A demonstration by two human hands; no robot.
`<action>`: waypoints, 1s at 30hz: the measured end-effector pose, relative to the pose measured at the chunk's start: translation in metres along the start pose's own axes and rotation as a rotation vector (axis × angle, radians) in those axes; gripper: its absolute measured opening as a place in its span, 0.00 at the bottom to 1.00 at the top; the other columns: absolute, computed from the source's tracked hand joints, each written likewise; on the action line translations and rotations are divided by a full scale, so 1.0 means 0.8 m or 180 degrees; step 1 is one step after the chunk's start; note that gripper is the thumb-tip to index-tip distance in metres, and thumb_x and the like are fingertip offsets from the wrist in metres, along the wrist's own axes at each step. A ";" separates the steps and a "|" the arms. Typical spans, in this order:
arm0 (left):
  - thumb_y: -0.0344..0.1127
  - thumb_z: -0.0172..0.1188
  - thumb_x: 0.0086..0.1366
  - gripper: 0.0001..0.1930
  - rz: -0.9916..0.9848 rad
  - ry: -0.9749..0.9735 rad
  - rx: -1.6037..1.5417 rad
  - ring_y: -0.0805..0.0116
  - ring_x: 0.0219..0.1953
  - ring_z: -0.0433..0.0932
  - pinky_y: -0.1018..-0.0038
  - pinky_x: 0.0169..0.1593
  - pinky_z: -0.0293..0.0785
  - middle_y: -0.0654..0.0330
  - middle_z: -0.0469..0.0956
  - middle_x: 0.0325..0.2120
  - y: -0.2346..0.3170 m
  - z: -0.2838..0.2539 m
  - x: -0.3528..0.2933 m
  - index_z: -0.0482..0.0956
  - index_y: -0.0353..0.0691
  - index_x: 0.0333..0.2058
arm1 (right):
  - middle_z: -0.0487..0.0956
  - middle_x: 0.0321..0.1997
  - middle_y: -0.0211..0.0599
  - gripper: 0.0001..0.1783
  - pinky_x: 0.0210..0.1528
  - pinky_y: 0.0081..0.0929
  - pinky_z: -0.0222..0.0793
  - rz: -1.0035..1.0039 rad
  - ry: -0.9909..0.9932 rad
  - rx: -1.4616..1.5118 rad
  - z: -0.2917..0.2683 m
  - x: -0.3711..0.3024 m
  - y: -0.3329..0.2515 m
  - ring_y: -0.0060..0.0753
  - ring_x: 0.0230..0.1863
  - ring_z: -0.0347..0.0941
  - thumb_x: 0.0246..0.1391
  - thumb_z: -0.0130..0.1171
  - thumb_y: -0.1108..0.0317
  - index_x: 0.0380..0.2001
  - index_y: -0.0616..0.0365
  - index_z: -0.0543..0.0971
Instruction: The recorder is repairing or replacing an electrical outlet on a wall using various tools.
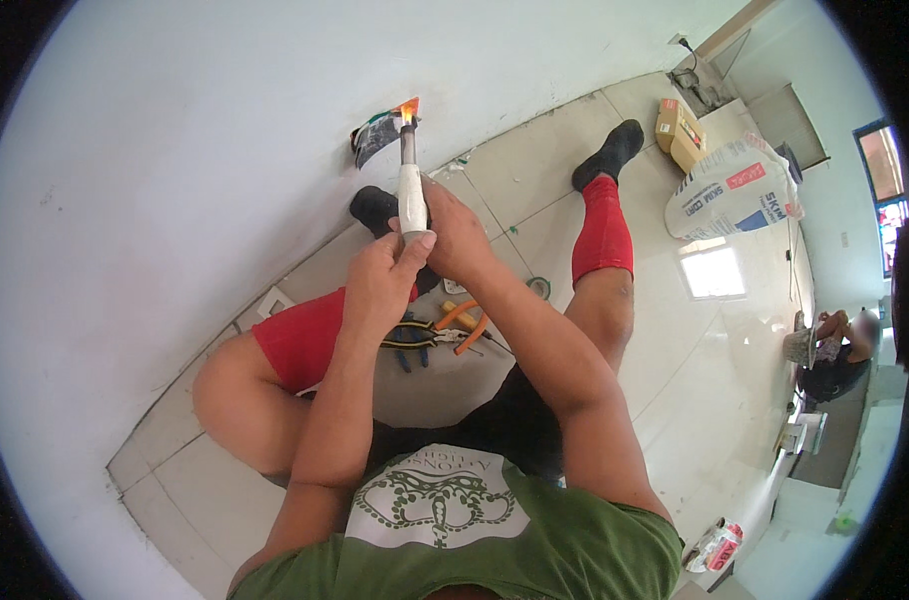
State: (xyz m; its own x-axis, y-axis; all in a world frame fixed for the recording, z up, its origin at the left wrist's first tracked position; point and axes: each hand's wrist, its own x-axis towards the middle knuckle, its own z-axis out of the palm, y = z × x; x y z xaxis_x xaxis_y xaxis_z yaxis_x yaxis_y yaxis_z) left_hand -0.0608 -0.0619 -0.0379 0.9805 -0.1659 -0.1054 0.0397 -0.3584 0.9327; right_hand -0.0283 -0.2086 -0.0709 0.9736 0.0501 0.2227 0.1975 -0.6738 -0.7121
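Both my hands hold a slim white-handled tool with a grey metal neck, pointing at the wall. An orange-yellow glow like a flame shows at its tip. My right hand is closed around the handle's right side; its fingertips are hidden. Below it, my left hand is closed at the tool's lower end, with the thumb against it. Just past the tip is a dark rectangular wall opening with wires at its edge. An orange piece shows behind the glow.
Between my legs lie black-and-yellow pliers, an orange-handled tool and a green tape roll. A large white sack and a cardboard box stand at far right. Another person sits farther right, near a bucket.
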 end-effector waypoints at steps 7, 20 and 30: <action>0.59 0.62 0.68 0.28 -0.0106 -0.0055 -0.0022 0.75 0.19 0.67 0.72 0.25 0.64 0.64 0.71 0.15 0.005 -0.005 -0.009 0.80 0.34 0.26 | 0.79 0.56 0.52 0.39 0.56 0.46 0.72 0.0264 -0.0023 -0.0071 0.002 -0.009 -0.010 0.59 0.57 0.75 0.56 0.68 0.51 0.64 0.60 0.68; 0.58 0.59 0.69 0.29 -0.0148 -0.0151 0.0314 0.52 0.30 0.82 0.62 0.39 0.74 0.47 0.82 0.26 0.004 -0.011 -0.006 0.82 0.29 0.41 | 0.77 0.57 0.58 0.39 0.58 0.48 0.72 0.0197 -0.0140 0.0138 0.007 -0.009 -0.012 0.60 0.58 0.74 0.57 0.66 0.51 0.63 0.65 0.66; 0.59 0.59 0.68 0.30 -0.0224 -0.0136 0.0478 0.51 0.28 0.79 0.60 0.37 0.72 0.47 0.79 0.22 0.007 -0.011 0.013 0.82 0.29 0.36 | 0.79 0.54 0.54 0.35 0.54 0.49 0.72 0.0067 0.0221 0.0220 0.014 0.001 -0.002 0.62 0.54 0.76 0.57 0.65 0.55 0.63 0.59 0.69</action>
State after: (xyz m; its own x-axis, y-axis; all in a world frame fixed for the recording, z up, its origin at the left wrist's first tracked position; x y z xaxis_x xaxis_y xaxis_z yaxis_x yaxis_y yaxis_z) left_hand -0.0490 -0.0574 -0.0307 0.9671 -0.1733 -0.1864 0.0757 -0.5033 0.8608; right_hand -0.0267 -0.1995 -0.0768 0.9678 -0.0163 0.2510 0.1869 -0.6214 -0.7609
